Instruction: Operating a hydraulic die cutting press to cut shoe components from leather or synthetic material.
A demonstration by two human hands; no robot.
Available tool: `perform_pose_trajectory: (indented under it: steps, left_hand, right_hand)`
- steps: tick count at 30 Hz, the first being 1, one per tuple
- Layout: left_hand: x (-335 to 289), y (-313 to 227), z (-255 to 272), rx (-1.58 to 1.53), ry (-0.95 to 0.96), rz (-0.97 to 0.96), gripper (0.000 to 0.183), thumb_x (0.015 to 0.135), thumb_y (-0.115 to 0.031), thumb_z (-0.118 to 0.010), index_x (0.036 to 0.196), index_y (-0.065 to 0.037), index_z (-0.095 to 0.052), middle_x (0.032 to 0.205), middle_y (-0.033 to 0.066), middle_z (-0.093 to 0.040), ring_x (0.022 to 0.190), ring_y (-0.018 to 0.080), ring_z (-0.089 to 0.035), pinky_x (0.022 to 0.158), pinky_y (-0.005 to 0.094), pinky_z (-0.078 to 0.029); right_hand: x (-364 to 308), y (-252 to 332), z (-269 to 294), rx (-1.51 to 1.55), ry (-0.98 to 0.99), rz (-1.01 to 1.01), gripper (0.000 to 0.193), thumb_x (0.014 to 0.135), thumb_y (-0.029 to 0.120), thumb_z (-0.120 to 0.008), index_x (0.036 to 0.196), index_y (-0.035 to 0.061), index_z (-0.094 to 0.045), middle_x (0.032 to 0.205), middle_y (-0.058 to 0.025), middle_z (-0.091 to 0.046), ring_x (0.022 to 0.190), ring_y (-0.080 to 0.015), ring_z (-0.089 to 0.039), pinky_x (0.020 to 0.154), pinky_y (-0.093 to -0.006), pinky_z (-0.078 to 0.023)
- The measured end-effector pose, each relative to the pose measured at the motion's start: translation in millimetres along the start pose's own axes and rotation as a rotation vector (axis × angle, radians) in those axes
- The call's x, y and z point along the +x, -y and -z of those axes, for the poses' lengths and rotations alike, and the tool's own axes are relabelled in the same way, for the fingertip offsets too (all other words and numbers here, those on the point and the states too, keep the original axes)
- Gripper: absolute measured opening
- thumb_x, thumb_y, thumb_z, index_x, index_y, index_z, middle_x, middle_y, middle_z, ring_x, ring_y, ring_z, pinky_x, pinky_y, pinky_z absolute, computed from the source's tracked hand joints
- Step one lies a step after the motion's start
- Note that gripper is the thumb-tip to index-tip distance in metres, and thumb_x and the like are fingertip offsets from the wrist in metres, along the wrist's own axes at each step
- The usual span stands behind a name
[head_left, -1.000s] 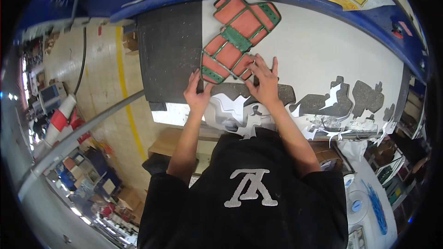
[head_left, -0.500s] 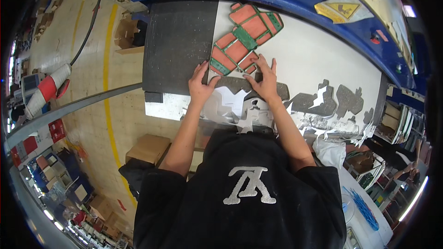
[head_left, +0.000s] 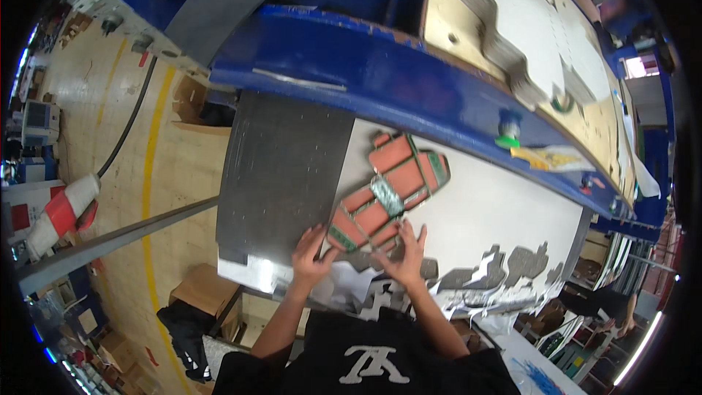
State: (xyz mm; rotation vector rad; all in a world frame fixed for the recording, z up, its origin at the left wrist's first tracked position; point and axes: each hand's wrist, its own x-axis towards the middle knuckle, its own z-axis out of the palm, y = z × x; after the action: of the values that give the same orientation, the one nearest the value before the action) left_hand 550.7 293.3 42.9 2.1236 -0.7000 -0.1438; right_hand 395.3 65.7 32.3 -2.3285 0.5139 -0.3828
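One foam-padded, red-and-green cutting die (head_left: 386, 196) lies on white sheeting (head_left: 490, 212); left hand (head_left: 310, 260) at its eight o'clock and right hand (head_left: 404, 260) near six, thumbs spread apart from fingers, apparently steady its edges.

The camera sits on the person's head and looks down and a bit ahead. It is close: the shirt (head_left: 365, 366) shows at the bottom, then the left hand (head_left: 312, 260) and right hand (head_left: 404, 256), with the board (head_left: 479, 208) past them. The blue bar (head_left: 409, 91) crosses higher up. The view is wide and round, catching floor (head_left: 189, 168) far to the left.
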Motion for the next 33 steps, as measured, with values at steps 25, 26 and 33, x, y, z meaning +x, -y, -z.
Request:
perform_pose_trajectory:
  steps: [25,26,33]
  left_hand:
    - [-12.2,7.0,-0.9,0.160,0.081,0.010,0.054,0.078,-0.015,-0.082,0.128,0.002,-0.071,0.125,0.0207,-0.076,0.119,0.0400,-0.073,0.109,0.0552,-0.054]
    - [-14.3,10.7,-3.6,0.160,0.040,-0.005,0.054,0.079,-0.016,-0.082,0.128,0.002,-0.072,0.125,0.0187,-0.077,0.121,0.0376,-0.073,0.108,0.0548,-0.055]
    - [22.8,-6.3,-6.7,0.011,0.033,0.048,0.056,0.082,-0.013,-0.089,0.134,-0.001,-0.070,0.133,0.0200,-0.073,0.123,0.0396,-0.071,0.111,0.0543,-0.054]
  right_hand:
    - [-26.2,-19.7,-2.0,-0.023,0.210,-0.031,0.092,0.077,0.039,-0.094,0.149,0.0136,-0.042,0.152,-0.0207,-0.060,0.142,-0.0436,-0.058,0.125,-0.0759,-0.009]
    - [-25.0,-20.5,-5.2,0.002,0.130,-0.011,0.094,0.077,0.038,-0.095,0.151,0.0124,-0.043,0.150,-0.0217,-0.062,0.142,-0.0447,-0.057,0.124,-0.0777,-0.010]
    - [7.2,-5.4,6.6,-0.002,0.134,-0.172,0.102,0.075,0.039,-0.097,0.153,-0.0005,-0.044,0.152,-0.0255,-0.059,0.143,-0.0441,-0.055,0.126,-0.0734,-0.015]
